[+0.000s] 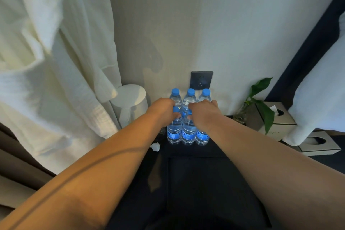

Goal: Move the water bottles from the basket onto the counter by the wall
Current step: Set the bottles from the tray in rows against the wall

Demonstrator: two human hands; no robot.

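On a dark counter (196, 155) against a pale wall, the left hand (164, 108) and right hand (202, 113) each close around the top of a front-row clear plastic blue-capped water bottle (174, 130). Six bottles stand upright below a dark socket (201, 80), a white kettle (130, 104) just left.

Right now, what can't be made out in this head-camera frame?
- Basket: not in view.
- Front-row bottle caps: mostly covered by the left hand and right hand.
- Bottle label text: too small, blurred.
- Counter surface: dark, edges unclear.
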